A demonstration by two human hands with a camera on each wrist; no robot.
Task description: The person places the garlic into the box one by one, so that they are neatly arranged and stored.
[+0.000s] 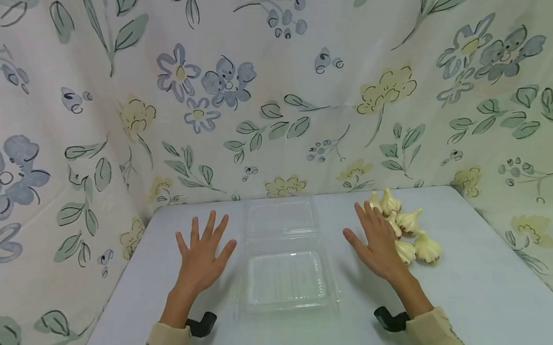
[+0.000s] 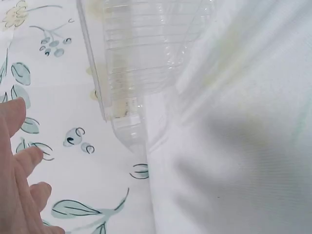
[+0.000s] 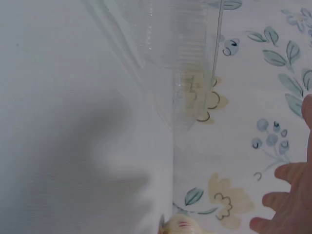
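A clear plastic clamshell container (image 1: 286, 279) lies in the middle of the white table, its lid (image 1: 281, 218) folded back toward the far edge. To its left hovers my left hand (image 1: 202, 262), fingers spread and holding nothing. My right hand (image 1: 377, 243) is on the other side, also spread and holding nothing. Several garlic bulbs (image 1: 428, 247) sit just right of that hand, which partly hides some of them. In the left wrist view the container (image 2: 141, 48) is seen side-on. The right wrist view shows one garlic bulb (image 3: 183, 225) at its bottom edge.
A floral curtain (image 1: 272, 89) hangs behind the white table (image 1: 489, 291) and along both its sides. Black wrist mounts (image 1: 202, 325) stick out inward from both cuffs. Shadows of the hands fall on the tabletop.
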